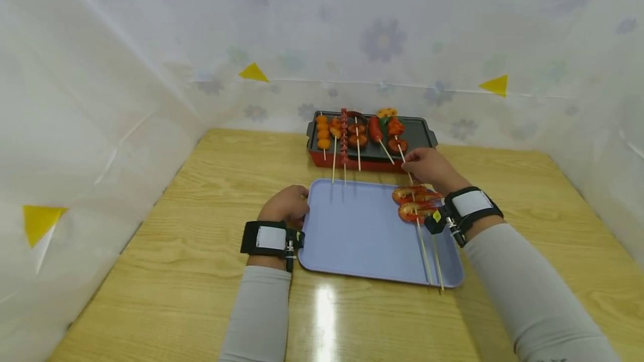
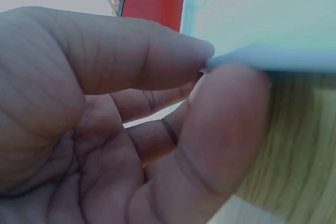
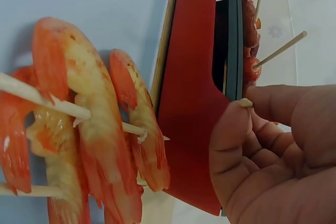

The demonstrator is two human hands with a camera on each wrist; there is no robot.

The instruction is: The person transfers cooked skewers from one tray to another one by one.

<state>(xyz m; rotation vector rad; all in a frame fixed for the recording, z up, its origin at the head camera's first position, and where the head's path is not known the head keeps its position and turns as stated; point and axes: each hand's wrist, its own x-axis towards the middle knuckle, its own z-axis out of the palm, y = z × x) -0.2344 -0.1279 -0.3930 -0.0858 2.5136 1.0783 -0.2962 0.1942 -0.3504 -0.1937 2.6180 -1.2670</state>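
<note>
My left hand (image 1: 287,205) pinches the left rim of a pale blue tray (image 1: 352,239); the left wrist view shows thumb and finger meeting at the tray's edge. With thumb and forefinger, my right hand (image 1: 430,167) pinches the stick end of a mixed skewer (image 1: 395,127) with red, green and yellow pieces. That skewer's food lies on the right part of a red and black grill (image 3: 191,87). Two shrimp skewers (image 1: 413,212) lie on the tray's right side, below my right hand, their sticks pointing toward me.
Left of the held skewer, the grill carries a sausage skewer (image 1: 374,128), a skewer of round brown slices (image 1: 358,140), a thin red skewer (image 1: 344,141) and an orange ball skewer (image 1: 323,133). Their sticks overhang the front. Behind the wooden table (image 1: 211,228) hangs a flowered curtain (image 1: 322,32).
</note>
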